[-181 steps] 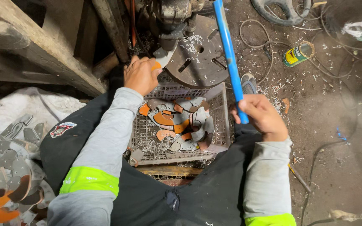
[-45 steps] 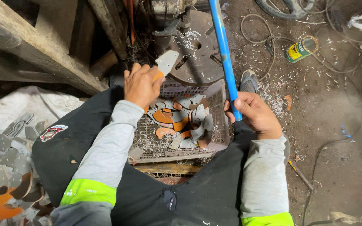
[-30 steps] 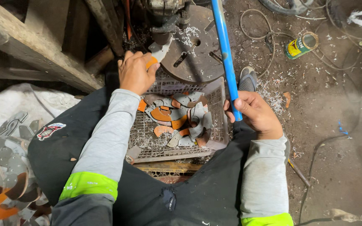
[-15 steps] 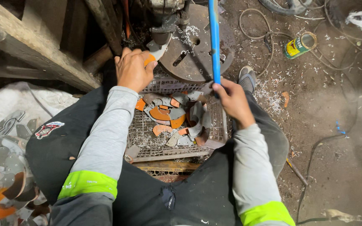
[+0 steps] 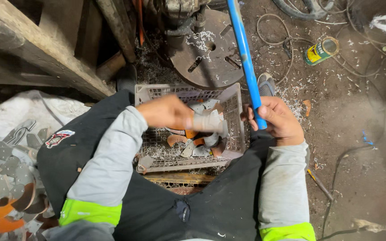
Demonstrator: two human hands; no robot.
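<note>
My right hand (image 5: 277, 120) is fisted around the blue lever (image 5: 245, 58), forearm raised. My left hand (image 5: 166, 111), blurred, grips a pale grey piece (image 5: 208, 121) over the plastic crate (image 5: 235, 102) between my knees.

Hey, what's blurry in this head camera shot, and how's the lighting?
In the head view, the left hand and the pale piece it holds over the crate are smeared by motion blur. The right hand on the blue handle is sharp. Light is even on the dirt floor; the upper left under the wooden beam lies in deep shadow.
</note>
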